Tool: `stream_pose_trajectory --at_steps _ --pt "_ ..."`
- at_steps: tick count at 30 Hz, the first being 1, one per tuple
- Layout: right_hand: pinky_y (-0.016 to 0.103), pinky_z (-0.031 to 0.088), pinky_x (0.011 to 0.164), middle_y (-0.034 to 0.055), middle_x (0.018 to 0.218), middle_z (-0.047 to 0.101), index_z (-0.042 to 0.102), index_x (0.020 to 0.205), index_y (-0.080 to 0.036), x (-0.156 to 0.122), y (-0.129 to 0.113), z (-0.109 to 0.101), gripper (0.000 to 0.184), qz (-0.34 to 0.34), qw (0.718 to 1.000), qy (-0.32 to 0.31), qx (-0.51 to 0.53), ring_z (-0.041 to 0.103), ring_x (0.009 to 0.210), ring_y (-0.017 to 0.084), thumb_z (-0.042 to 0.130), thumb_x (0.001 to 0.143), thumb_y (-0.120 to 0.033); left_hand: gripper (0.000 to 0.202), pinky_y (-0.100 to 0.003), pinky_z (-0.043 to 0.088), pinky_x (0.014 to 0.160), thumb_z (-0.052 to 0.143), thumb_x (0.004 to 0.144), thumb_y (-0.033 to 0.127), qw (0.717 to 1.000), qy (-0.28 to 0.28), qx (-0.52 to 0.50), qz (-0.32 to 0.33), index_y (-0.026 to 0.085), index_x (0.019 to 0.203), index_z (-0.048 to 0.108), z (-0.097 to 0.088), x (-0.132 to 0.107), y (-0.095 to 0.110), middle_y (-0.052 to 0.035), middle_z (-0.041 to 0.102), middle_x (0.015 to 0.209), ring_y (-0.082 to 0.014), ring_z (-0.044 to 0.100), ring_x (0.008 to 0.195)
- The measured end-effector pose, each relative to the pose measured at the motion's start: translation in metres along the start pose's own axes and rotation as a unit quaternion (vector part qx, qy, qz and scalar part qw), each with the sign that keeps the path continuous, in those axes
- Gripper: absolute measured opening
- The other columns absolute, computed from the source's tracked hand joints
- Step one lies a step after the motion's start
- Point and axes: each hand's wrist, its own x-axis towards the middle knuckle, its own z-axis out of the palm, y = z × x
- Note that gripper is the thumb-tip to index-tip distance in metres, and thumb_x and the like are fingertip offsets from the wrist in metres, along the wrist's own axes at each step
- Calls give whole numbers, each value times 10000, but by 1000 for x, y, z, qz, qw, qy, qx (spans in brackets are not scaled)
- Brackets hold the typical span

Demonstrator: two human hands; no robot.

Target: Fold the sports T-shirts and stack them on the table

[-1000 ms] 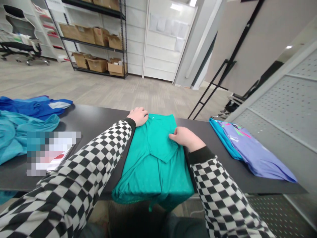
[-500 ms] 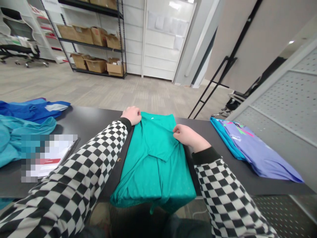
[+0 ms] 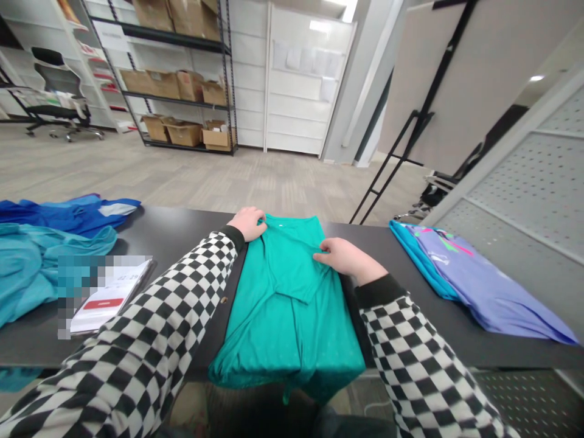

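Observation:
A green shirt lies lengthwise on the dark table, its collar end at the far side and its lower part hanging over the near edge. A sleeve and side panel are folded inward across its middle, with creases running down the front. At the far left corner of the shirt, my left hand has its fingers closed on the fabric near the shoulder. My right hand pinches the cloth at the right side, thumb and fingers together. Both forearms wear checkered sleeves.
Blue and teal garments are heaped on the table at left, beside a calendar-like paper pad. Folded purple and blue clothes lie at right, by a perforated grey panel. Shelving with cardboard boxes stands beyond.
My left hand has shifted slightly right onto the shirt's shoulder edge. My right hand keeps its pinch, moved slightly inward. The camera view has tilted a little upward.

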Motion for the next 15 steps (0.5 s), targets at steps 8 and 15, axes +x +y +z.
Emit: stream_pose_trajectory --at_steps 8,15 --pt "291 487 740 101 1020 836 818 1005 -202 8 12 4 165 33 999 27 -9 755 920 255 816 979 -365 291 -503 481 1156 543 1060 320 997 29 8 -70 221 1101 814 -1 1 2 -156 724 1298 -355 612 1279" --pt "324 518 808 132 1057 834 834 1068 -186 13 19 9 207 35 999 39 12 760 950 283 786 1004 -376 402 -554 419 1253 576 1056 328 994 87 -36 -50 187 1400 727 -24 -24 38 -179 680 1444 -385 574 1379"
